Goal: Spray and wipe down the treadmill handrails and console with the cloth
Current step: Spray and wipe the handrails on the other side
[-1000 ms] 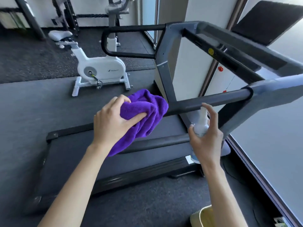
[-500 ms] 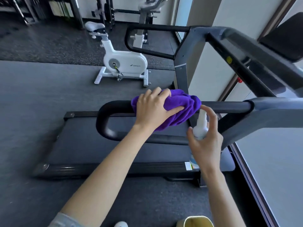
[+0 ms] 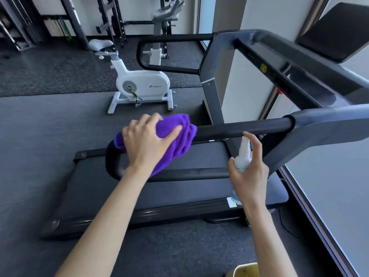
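The left hand is gripping a bunched purple terry cloth over the black padded treadmill handrail, which is running left to right. Just below that handrail, the right hand is holding a small white spray bottle upright, fingers curled round it, nozzle pointing up at the rail; its contents cannot be told.

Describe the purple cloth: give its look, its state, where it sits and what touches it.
The purple cloth looks like soft, thick terry, plain and bunched into a wad rather than spread flat. It is draped over the near black handrail of the treadmill, close to the rail's curved end, with a loose tail hanging below the bar. The left hand grips it from above, fingers curled over the top and thumb along its side. Nothing else touches it.
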A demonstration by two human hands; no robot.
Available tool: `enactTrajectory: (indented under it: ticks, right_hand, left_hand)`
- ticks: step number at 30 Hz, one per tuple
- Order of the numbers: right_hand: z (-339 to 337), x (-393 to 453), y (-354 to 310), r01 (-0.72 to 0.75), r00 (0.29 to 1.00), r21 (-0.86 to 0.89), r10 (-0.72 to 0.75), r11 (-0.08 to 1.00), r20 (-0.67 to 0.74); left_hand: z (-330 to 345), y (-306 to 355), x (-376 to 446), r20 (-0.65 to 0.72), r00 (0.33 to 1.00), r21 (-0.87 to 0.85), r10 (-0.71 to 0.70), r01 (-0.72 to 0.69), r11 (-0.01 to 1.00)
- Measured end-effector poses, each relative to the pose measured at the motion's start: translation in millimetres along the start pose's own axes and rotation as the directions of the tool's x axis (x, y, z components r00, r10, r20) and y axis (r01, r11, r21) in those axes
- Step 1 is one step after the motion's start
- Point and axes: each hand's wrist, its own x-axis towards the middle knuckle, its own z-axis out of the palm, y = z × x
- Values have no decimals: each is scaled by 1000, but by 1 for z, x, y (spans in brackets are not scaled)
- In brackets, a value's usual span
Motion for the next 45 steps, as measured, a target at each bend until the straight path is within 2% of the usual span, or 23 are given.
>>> enactTrajectory:
  ticks: [4, 10, 15, 19, 27, 33, 35, 39, 41, 45]
  right_hand:
    - [-22, 4, 10, 9, 998, -31, -11, 999, -67]
    - [-64, 8, 18, 13, 985, -52, -22, 999, -172]
    - [-84, 5, 19, 16, 976, -66, -30, 998, -217]
    - [-85, 3, 18, 12, 984, -83, -27, 996, -177]
    - [-43, -2, 8, 61, 995, -33, -64, 998, -71]
    - [-11, -4, -14, 104, 995, -12, -104, 994, -9]
    - [-2, -6, -22, 115, 993, -5, -115, 993, -2]
    - [10, -11, -33, 139, 990, -4, -139, 990, -4]
    - [16, -15, -38, 129, 992, -7, -129, 992, -7]
    - [32, -21, -50, 102, 995, -21, -102, 995, -7]
  left_hand:
    - [36, 84, 7, 86, 983, -54, 164, -159, 986]
    - [83, 182, 21, 200, 916, -106, 347, -332, 937]
    - [96, 219, 21, 244, 863, -176, 442, -409, 895]
    - [89, 184, 29, 222, 867, -229, 445, -398, 889]
    - [42, 81, 20, 163, 936, -151, 313, -289, 945]
    - [-2, -6, 5, 40, 981, -82, 189, -185, 979]
    - [-14, -36, 0, -3, 994, -86, 107, -107, 990]
    - [-27, -81, -8, -13, 982, -274, -189, 178, 945]
    - [-25, -81, -8, -37, 987, -258, -155, 141, 956]
    - [-12, -42, 6, -21, 992, -106, 122, -124, 987]
